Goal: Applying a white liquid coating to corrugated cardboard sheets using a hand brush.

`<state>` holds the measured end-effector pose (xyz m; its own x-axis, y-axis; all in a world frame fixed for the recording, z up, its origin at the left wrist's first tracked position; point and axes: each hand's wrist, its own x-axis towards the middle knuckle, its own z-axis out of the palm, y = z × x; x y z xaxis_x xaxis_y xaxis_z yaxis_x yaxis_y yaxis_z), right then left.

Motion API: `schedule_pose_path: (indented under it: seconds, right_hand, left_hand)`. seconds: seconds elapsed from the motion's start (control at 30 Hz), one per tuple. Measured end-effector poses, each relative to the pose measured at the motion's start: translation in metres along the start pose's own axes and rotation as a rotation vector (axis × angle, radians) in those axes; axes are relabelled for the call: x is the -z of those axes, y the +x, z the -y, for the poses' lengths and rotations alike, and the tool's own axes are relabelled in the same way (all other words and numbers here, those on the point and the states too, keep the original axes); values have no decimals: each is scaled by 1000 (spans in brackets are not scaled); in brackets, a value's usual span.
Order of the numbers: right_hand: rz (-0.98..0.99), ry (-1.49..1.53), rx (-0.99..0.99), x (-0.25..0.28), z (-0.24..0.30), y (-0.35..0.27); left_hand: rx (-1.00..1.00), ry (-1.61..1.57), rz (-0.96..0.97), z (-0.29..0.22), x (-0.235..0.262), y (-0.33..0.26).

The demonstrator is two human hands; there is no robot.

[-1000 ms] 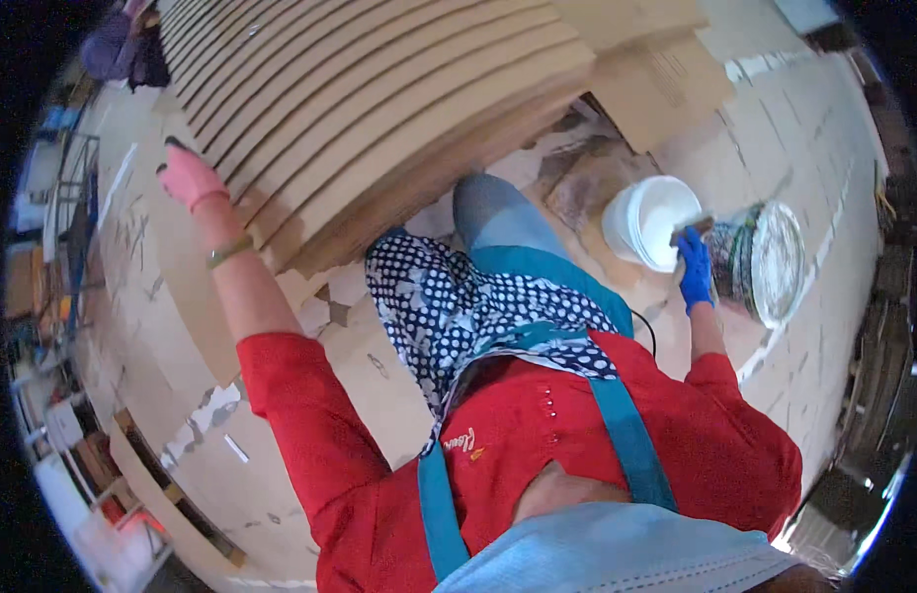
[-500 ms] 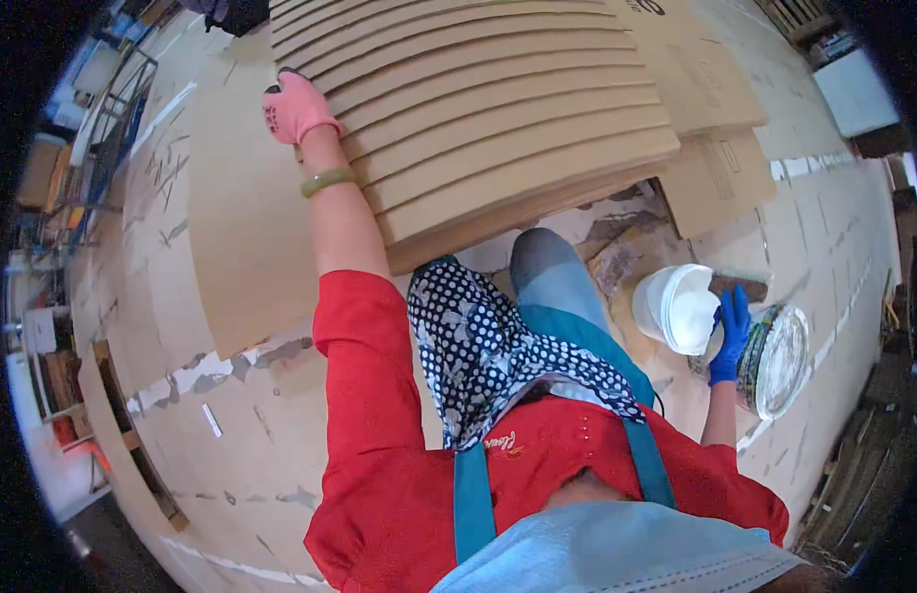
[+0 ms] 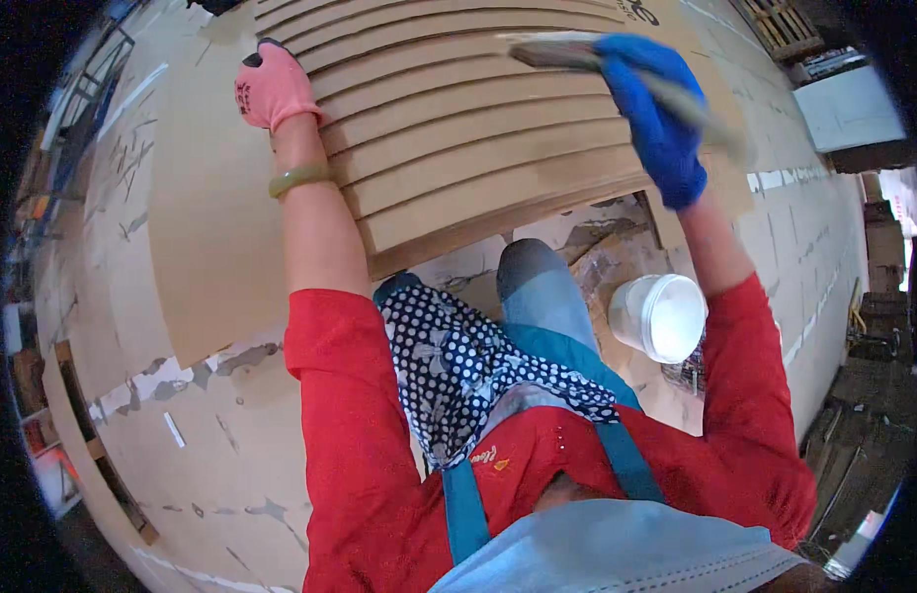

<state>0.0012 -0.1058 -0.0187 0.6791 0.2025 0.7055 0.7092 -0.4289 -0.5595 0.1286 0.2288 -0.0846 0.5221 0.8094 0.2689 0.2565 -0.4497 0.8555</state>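
Your left hand (image 3: pixel 274 87), in a pink glove, rests with its fingers curled on the left edge of the stack of long, curved, light brown wooden boards (image 3: pixel 458 128). It presses down there and does not wrap around anything.

Your right hand (image 3: pixel 656 119), in a blue glove, is closed tight around the handle of a wide paintbrush with pale bristles (image 3: pixel 557 49). The brush is up near the far right side of the stack, and its bristles lie on one of the top boards, pointing to the left. The handle end looks blurry, so you cannot see it well.

The boards lie one over another like steps, each one peeking out from under the next. They sit on a big flat brown sheet (image 3: pixel 207 247) that lies on the floor (image 3: pixel 202 465).

A round white plastic bucket (image 3: pixel 661 316) stands on the floor just beside your right knee, below your right arm and near the front edge of the stack. It is apart from both hands.

You wear a green band (image 3: pixel 298 180) on your left wrist, red sleeves and a dotted dark scarf (image 3: pixel 458 366).
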Motion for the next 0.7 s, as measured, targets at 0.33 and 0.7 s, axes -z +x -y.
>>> schedule_pose_path:
  seconds: [0.33,0.7]
  right_hand:
    - [156,81,-479,-61,-38,75]
    - [417,90,-433,-72,-77,48]
  left_hand:
    - [1,-49,45,5,2,-1]
    - [-25,-63,32,11,1,7]
